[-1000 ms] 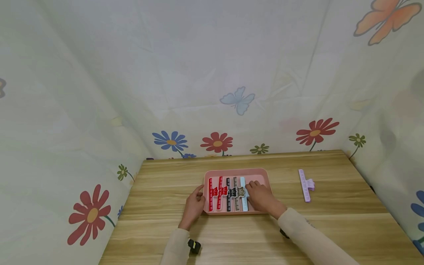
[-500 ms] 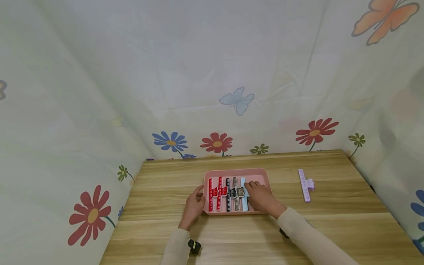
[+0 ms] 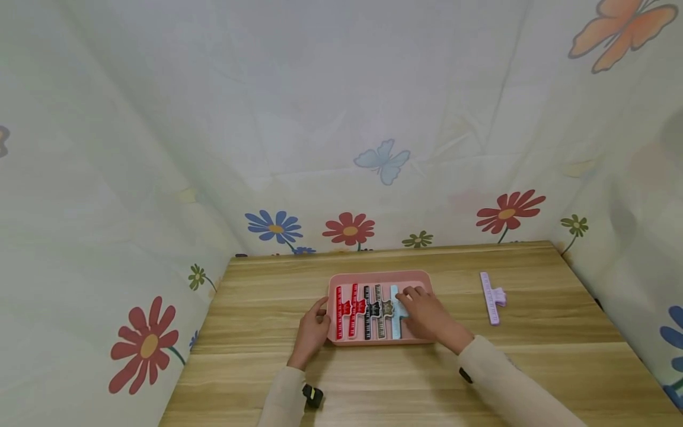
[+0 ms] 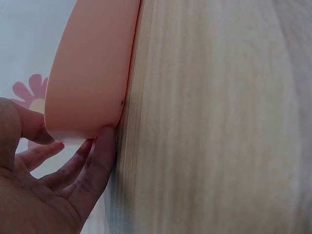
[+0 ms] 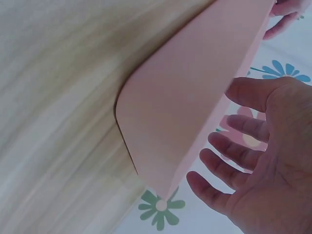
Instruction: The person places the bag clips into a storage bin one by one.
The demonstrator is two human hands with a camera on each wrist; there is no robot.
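Observation:
A pink tray (image 3: 379, 277) holds a row of long clips with bear-shaped grips: two red, one black (image 3: 367, 329), one grey-brown (image 3: 380, 328) and a light blue clip (image 3: 396, 329) at the right. My right hand (image 3: 427, 317) reaches over the tray's right part, its bent fingertips beside the light blue clip. In the right wrist view, the loosely spread fingers (image 5: 234, 151) are partly hidden by the tray wall. At the tray's left end, my left hand (image 3: 312, 332) touches the outer wall with extended fingers. The left wrist view shows those fingers (image 4: 100, 156) against the tray's rounded corner.
A lilac clip (image 3: 490, 299) lies on the wooden table (image 3: 533, 367), to the right of the tray. Light cloth (image 3: 299, 148) printed with flowers and butterflies surrounds the table at the back and sides.
The light blue clip has shifted slightly right, away from the grey-brown one. My right hand has moved a little right too. The left hand stays at the tray.

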